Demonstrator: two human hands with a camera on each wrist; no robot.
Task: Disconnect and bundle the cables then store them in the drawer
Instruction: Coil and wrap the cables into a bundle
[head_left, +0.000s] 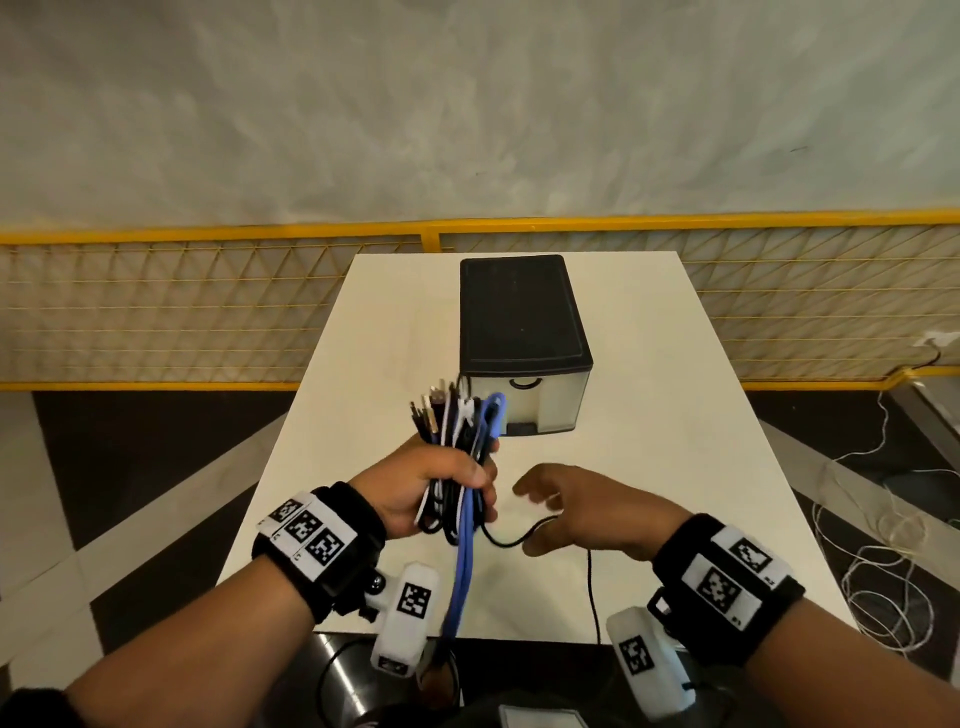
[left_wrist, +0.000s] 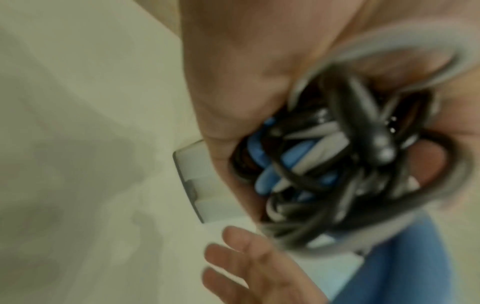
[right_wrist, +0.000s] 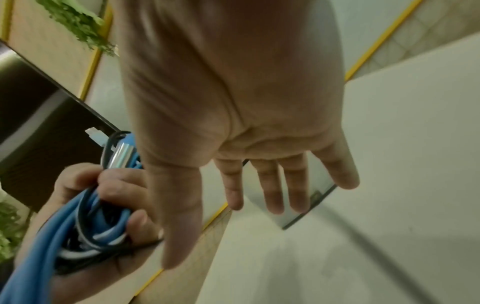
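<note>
My left hand (head_left: 441, 483) grips an upright bundle of black, white and blue cables (head_left: 457, 431) above the white table (head_left: 675, 467), plug ends pointing up. A blue cable (head_left: 462, 582) hangs from the bundle past the table's front edge. One black cable (head_left: 591, 587) loops out of it under my right hand (head_left: 566, 509) and trails off the table. That hand hovers just right of the bundle, fingers relaxed and holding nothing. In the left wrist view the bundle (left_wrist: 324, 164) fills my palm. The right wrist view shows straight fingers (right_wrist: 275, 191). The black-topped drawer unit (head_left: 519, 322) stands behind, drawers closed.
A yellow mesh fence (head_left: 156, 312) runs behind the table. Loose white cords (head_left: 872, 571) lie on the floor to the right. Bare tabletop lies left and right of the drawer unit.
</note>
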